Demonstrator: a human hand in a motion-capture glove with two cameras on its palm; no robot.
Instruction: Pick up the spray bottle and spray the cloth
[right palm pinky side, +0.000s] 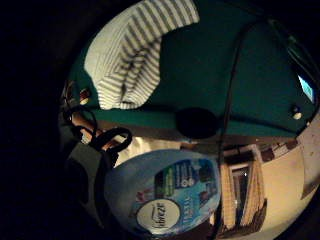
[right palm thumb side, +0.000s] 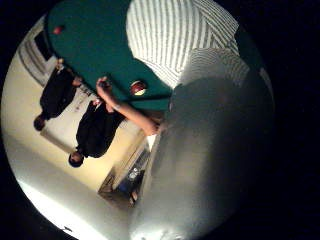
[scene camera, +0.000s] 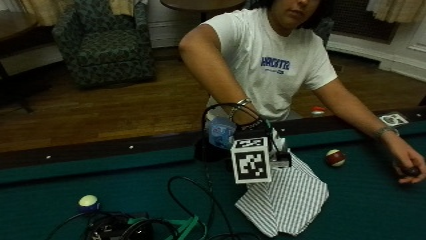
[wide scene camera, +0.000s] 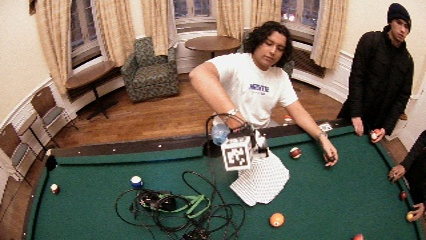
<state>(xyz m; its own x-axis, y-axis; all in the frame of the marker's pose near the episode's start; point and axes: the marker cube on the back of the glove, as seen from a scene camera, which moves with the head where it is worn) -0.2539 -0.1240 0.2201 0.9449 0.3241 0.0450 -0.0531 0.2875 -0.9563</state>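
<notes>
A green felt pool table (wide scene camera: 100, 185) with dark wooden rails stands on a brown wooden plank floor (wide scene camera: 160, 117). Behind it, a green patterned armchair (wide scene camera: 152, 70) sits beside a round dark wooden table (wide scene camera: 213, 44). Cream curtains (wide scene camera: 113, 25) frame tall windows (wide scene camera: 193, 7) in pale cream walls (wide scene camera: 16, 60).
</notes>
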